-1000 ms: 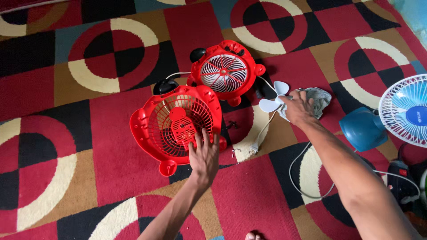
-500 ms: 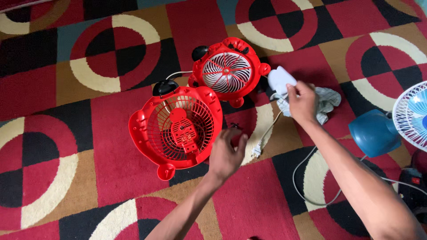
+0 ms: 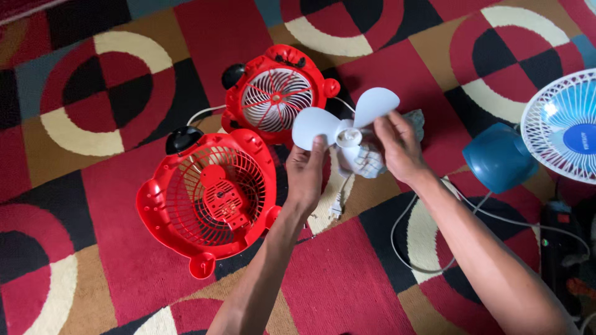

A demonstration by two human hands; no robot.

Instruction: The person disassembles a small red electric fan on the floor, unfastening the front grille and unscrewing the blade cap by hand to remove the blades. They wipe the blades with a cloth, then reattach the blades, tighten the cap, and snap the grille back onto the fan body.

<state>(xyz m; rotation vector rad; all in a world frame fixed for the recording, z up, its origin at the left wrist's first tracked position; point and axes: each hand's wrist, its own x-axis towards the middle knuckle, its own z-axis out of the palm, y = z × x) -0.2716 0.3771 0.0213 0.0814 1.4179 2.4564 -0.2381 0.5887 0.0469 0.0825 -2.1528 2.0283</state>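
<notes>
We've got both hands on the white fan blade (image 3: 343, 124), held up in the air just right of the red fan shell (image 3: 211, 201), which is our landmark here. Left hand (image 3: 305, 174) has its fingers closed on the blade's lower left lobe, thumb pressed on top near the hub; right hand (image 3: 397, 146) has its fingers pinched together on the right lobe, close to the hub. Blade is tilted, one lobe pointing up and right, one left. The shell lies flat on the patterned carpet (image 3: 93, 124), open side up, grille and a red motor plate visible inside, round feet at its left and bottom edges. Just above the shell lies the red front grille (image 3: 276, 96) with white spokes, touching or nearly touching the shell's upper rim. A black knob (image 3: 183, 138) sits at the shell's top left edge, a second black knob (image 3: 233, 74) further up beside the grille. Right of the shell, under the hands, a grey rag (image 3: 416, 121) pokes out and a white cable (image 3: 410, 248) loops over the carpet. Well right of the shell stands a blue fan (image 3: 546, 136), blue base and white grille, cut off by the frame edge
</notes>
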